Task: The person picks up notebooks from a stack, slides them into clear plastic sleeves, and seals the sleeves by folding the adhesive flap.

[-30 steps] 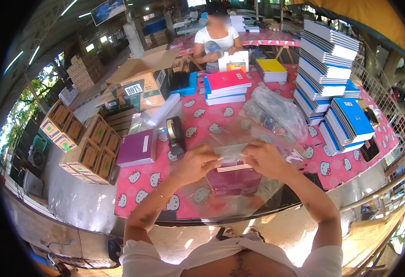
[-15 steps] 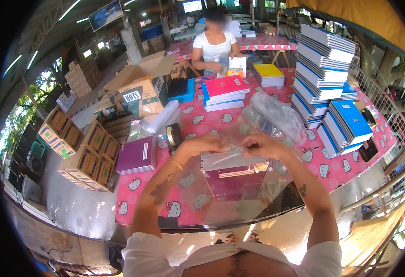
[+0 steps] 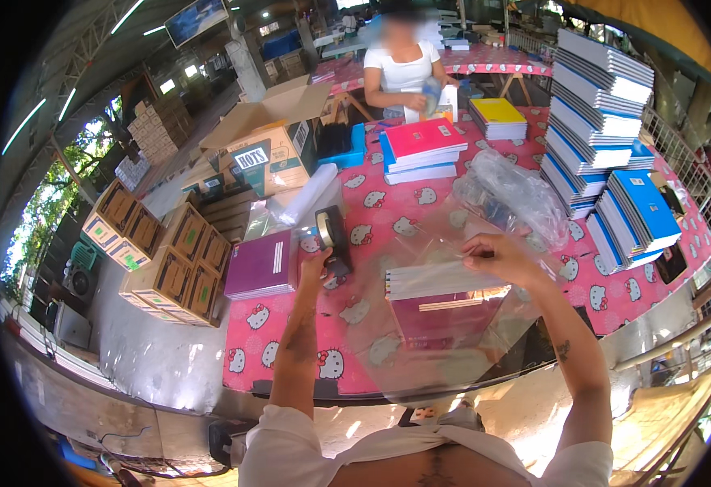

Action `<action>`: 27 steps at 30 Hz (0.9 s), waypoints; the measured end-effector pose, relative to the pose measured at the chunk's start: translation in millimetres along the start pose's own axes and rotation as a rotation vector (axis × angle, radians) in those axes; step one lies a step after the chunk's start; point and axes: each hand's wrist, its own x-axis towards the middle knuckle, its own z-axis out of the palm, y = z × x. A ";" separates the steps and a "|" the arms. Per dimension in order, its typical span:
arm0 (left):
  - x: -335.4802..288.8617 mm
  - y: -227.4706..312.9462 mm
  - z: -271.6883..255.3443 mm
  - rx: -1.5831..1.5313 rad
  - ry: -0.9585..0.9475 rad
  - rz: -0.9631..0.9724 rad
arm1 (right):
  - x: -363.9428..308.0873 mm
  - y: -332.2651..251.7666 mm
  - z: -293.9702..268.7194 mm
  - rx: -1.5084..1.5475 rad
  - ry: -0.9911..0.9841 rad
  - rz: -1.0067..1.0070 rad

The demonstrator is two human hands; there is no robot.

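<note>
A stack of purple notebooks (image 3: pixel 444 321) stands near the table's front edge, with a sheet of clear plastic (image 3: pixel 367 325) spread over and around it. My right hand (image 3: pixel 497 258) is pinched on the plastic at the stack's upper right, fingers closed. My left hand (image 3: pixel 316 268) is beside the black tape dispenser (image 3: pixel 337 243), its fingers drawn together at the dispenser's left side. What those fingers grip, perhaps the tape's end, is too small to make out. Another purple notebook pile (image 3: pixel 260 266) lies just left of this hand.
Crumpled clear plastic (image 3: pixel 513 195) lies beyond my right hand. Tall notebook stacks (image 3: pixel 595 122) rise at the right, with blue-covered ones (image 3: pixel 639 207) beside them. Red-topped notebooks (image 3: pixel 424 140) and an open carton (image 3: pixel 270 154) stand farther back. Across the table, a person (image 3: pixel 404 77) handles things.
My left hand has let go of the plastic at the stack and moved left to the tape dispenser. My right hand stays on the plastic. The view has shifted slightly.
</note>
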 end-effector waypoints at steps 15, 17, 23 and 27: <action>-74.5 133.9 33.9 1.147 -0.073 0.653 | 7.3 12.9 -9.2 0.030 -0.078 0.011; -123.4 213.4 85.8 0.910 -0.643 0.822 | 8.1 15.9 -8.3 0.044 -0.080 0.007; -117.6 261.3 209.7 1.469 -1.300 0.665 | 10.1 7.1 -8.1 -0.031 -0.081 -0.017; -54.0 132.3 199.4 0.870 -1.770 -0.029 | 12.0 9.3 -2.2 -0.167 -0.043 -0.047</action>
